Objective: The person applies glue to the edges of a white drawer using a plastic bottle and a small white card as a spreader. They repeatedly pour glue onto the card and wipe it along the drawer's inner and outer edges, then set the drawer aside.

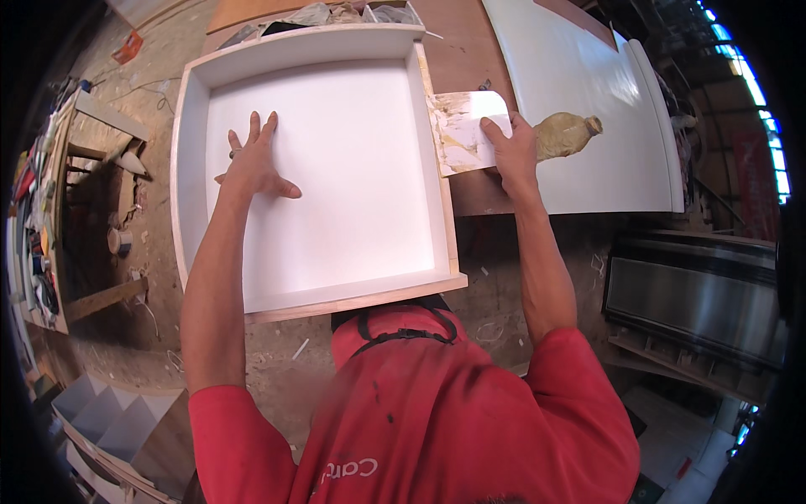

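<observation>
In front of me is a shallow drawer box (pixel 334 170) with a white inside and bare wooden edges. My left hand (pixel 257 160) is over its white bottom with the fingers spread and nothing held; a ring is on one finger. My right hand (pixel 516 151) grips a thin white rectangular sheet (pixel 469 129) between thumb and fingers. Yellowish-brown glue-like smears streak that sheet, and its left edge meets the box's right wooden side (pixel 434 145). Similar residue marks this wooden edge. Just right of my right hand lies a yellowish, crusted bottle (pixel 567 133), partly hidden by the hand.
A white sheet with a rolled edge (pixel 655 126) covers the right of the worktop. Scraps and bags (pixel 334 14) lie beyond the box. A wooden frame (pixel 107 299) and a tub (pixel 119 241) stand left, a dark-framed glossy panel (pixel 689 302) right, a divided box (pixel 113 409) lower left.
</observation>
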`<state>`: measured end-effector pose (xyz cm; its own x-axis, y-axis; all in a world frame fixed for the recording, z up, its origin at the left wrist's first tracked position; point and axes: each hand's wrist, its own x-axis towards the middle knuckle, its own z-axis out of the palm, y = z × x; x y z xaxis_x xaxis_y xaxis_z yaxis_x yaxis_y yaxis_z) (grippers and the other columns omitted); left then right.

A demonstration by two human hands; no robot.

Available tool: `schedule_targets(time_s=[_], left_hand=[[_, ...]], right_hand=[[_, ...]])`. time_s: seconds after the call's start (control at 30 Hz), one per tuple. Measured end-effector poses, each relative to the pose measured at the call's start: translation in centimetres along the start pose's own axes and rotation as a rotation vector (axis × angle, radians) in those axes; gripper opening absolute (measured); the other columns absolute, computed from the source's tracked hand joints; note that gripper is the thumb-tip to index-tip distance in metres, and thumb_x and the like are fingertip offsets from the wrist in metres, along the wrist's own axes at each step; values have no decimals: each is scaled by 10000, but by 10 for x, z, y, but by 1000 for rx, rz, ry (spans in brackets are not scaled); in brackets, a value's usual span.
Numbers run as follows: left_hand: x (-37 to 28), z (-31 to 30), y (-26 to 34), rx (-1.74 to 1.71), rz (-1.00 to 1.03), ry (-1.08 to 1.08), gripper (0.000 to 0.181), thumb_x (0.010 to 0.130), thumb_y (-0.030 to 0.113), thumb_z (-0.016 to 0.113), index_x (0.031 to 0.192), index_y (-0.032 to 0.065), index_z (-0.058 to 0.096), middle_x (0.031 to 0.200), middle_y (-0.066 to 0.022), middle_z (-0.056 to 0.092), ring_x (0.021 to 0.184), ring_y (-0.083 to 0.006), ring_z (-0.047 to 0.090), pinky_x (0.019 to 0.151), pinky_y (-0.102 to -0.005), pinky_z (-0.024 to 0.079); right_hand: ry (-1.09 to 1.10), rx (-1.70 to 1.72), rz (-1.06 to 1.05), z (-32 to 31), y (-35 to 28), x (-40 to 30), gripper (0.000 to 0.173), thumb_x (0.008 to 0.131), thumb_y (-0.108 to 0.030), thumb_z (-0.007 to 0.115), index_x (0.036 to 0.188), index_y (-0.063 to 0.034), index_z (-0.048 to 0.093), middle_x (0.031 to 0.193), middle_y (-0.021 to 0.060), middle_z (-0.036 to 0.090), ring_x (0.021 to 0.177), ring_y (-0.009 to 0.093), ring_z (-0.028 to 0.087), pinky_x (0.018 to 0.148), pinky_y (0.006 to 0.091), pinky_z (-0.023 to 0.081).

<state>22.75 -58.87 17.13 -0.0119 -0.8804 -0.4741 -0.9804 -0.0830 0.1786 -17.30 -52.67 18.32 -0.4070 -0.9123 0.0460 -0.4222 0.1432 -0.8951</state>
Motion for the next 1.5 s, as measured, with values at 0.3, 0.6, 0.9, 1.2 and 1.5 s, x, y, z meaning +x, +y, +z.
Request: schedule_targets(time_s=[0.3,0.6,0.9,1.2,1.5], left_hand=[[-2,-1,0,1,3,-1,1577,401,269,1047,1655,364,96,1747,42,12,1582,-430,-8,1028,-897,291],[3,0,0,1,-5,-2,1569,408,267,1046,1655,365,98,1747,41,22,1582,-428,6,1039,-892,285],[7,7,-4,-6,19,28,1543,440,238,1040,1655,367,98,1747,42,22,1582,-431,5,1036,-889,292],[10,9,-6,-9,32,34,1544,445,226,1037,1657,355,90,1747,36,13,1577,-447,0,1017,-899,296],[16,11,-12,-21,54,45,1567,415,226,1042,1660,336,97,1748,31,16,1570,-470,-3,996,-916,276]], right_hand=[[15,15,-74,5,0,-5,384,913,-188,749,1150,99,654,988,151,729,835,169,682,756,332,546],[124,-190,-60,-14,-11,-10,400,910,-197,761,1156,98,651,1027,155,727,904,185,690,814,315,543],[-131,623,312,-34,33,-67,348,970,-117,718,1235,64,583,1114,116,707,969,154,697,876,306,566],[-99,458,223,-16,43,-81,283,964,-123,713,1165,61,638,1076,89,711,947,130,669,859,293,535],[37,328,180,-31,25,-84,302,932,-174,744,1098,68,672,1025,114,722,913,167,672,836,318,522]])
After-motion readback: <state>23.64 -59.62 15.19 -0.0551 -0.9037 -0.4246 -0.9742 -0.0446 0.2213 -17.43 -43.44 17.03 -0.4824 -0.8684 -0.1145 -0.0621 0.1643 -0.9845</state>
